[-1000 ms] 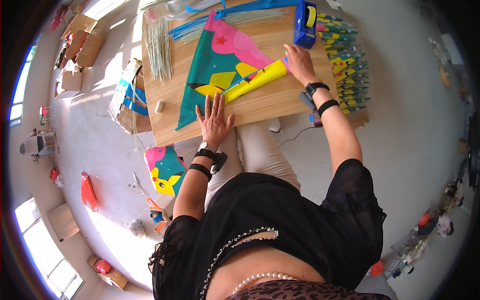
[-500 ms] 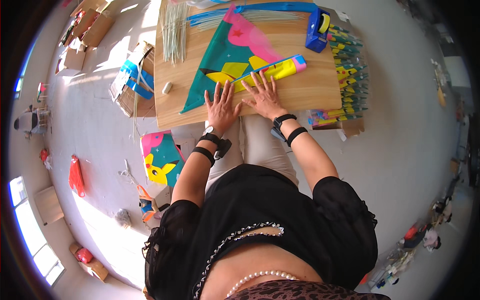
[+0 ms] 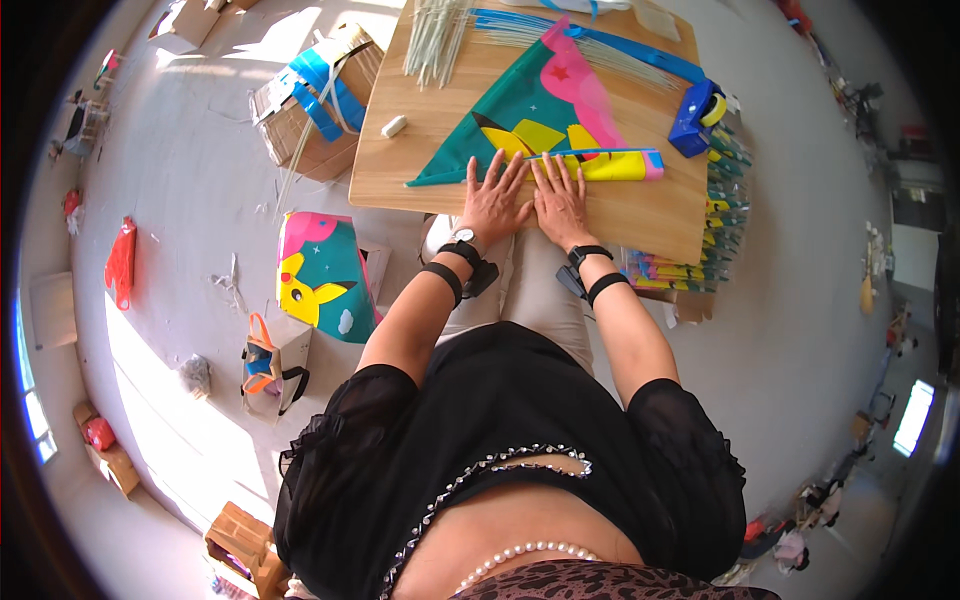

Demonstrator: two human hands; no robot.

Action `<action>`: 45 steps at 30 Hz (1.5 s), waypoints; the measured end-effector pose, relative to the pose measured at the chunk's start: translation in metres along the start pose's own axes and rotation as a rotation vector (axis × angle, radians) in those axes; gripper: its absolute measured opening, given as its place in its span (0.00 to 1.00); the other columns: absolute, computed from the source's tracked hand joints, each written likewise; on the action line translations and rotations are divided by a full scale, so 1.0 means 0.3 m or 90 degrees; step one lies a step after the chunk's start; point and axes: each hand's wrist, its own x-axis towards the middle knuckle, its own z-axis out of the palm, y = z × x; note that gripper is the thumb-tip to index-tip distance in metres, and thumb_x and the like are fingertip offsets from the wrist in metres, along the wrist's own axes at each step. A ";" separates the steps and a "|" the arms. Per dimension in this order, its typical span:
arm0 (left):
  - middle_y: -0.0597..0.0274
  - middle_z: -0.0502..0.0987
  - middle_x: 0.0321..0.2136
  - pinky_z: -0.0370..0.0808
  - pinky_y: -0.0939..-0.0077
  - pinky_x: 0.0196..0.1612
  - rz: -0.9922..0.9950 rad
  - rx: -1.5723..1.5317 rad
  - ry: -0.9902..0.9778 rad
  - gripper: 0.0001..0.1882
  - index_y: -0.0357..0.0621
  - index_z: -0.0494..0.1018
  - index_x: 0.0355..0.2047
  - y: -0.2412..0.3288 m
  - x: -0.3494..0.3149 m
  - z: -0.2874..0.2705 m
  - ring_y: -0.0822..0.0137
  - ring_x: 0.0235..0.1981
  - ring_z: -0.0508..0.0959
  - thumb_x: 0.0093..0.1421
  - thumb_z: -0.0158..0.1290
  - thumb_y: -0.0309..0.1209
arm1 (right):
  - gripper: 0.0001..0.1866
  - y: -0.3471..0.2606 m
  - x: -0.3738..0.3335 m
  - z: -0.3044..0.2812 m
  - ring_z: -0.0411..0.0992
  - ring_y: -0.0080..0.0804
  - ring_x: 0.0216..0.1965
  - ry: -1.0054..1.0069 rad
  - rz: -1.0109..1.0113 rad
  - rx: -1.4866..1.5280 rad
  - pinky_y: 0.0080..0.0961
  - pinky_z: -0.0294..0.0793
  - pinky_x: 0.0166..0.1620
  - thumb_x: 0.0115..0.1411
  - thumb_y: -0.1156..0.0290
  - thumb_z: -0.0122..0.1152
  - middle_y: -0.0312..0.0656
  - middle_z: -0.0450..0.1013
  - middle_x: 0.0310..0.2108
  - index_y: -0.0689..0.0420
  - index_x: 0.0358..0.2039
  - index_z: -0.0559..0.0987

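A thin triangular kite sheet [image 3: 510, 112], green, pink and yellow with a cartoon figure, lies on the wooden table. Its near edge is folded or rolled into a yellow band [image 3: 622, 168] with a blue strip along it and a pink end at the right. My left hand [image 3: 492, 205] rests flat on the sheet's near edge, fingers stretched out. Beside it my right hand [image 3: 562, 208] presses flat on the left part of the band, its fingers outstretched too. Neither hand grips anything. What lies under the palms is hidden.
On the table [image 3: 400, 170] are a bundle of pale thin rods [image 3: 437, 42], a white block [image 3: 394, 127], a blue strip [image 3: 640, 52] and a blue tape dispenser [image 3: 692, 120]. Rolled colourful pieces [image 3: 725, 200] are stacked at the right. A strapped cardboard box [image 3: 320, 110] stands left.
My view has turned, so the table appears rotated and shifted right. Both hands stay flat on the kite sheet; the right hand's fingers are less spread.
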 end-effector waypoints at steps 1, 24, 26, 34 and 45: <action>0.67 0.57 0.79 0.34 0.30 0.78 0.003 0.006 0.006 0.40 0.54 0.61 0.77 0.005 0.004 0.001 0.57 0.81 0.49 0.69 0.50 0.56 | 0.32 0.012 -0.004 0.009 0.45 0.41 0.82 -0.006 0.000 -0.009 0.58 0.34 0.80 0.76 0.59 0.46 0.37 0.52 0.81 0.42 0.79 0.60; 0.48 0.82 0.45 0.74 0.52 0.57 -0.512 -0.104 0.417 0.11 0.41 0.82 0.45 -1.121 -0.165 -0.263 0.45 0.50 0.78 0.71 0.54 0.33 | 0.33 -0.002 0.013 -0.012 0.44 0.46 0.82 -0.050 -0.002 -0.118 0.59 0.38 0.79 0.76 0.58 0.46 0.42 0.49 0.82 0.41 0.80 0.58; 0.47 0.82 0.49 0.73 0.51 0.60 -0.630 0.018 0.315 0.15 0.42 0.82 0.50 -1.383 -0.318 -0.222 0.44 0.55 0.77 0.72 0.52 0.37 | 0.34 -0.035 0.033 0.001 0.45 0.47 0.82 -0.062 -0.018 -0.085 0.59 0.38 0.79 0.75 0.58 0.46 0.42 0.50 0.82 0.41 0.80 0.58; 0.48 0.80 0.59 0.74 0.49 0.63 -0.787 0.026 -0.069 0.21 0.50 0.77 0.62 -1.671 -0.324 -0.050 0.45 0.61 0.78 0.74 0.48 0.42 | 0.36 -0.006 0.006 -0.021 0.44 0.51 0.82 -0.105 0.027 -0.081 0.62 0.36 0.79 0.73 0.58 0.48 0.45 0.50 0.81 0.42 0.80 0.59; 0.49 0.87 0.39 0.82 0.56 0.48 -0.794 -0.062 0.099 0.13 0.52 0.89 0.43 -1.722 -0.278 -0.089 0.49 0.42 0.87 0.61 0.65 0.42 | 0.36 -0.006 0.021 -0.027 0.43 0.52 0.82 -0.123 0.028 -0.074 0.61 0.34 0.79 0.73 0.59 0.45 0.47 0.48 0.82 0.45 0.80 0.58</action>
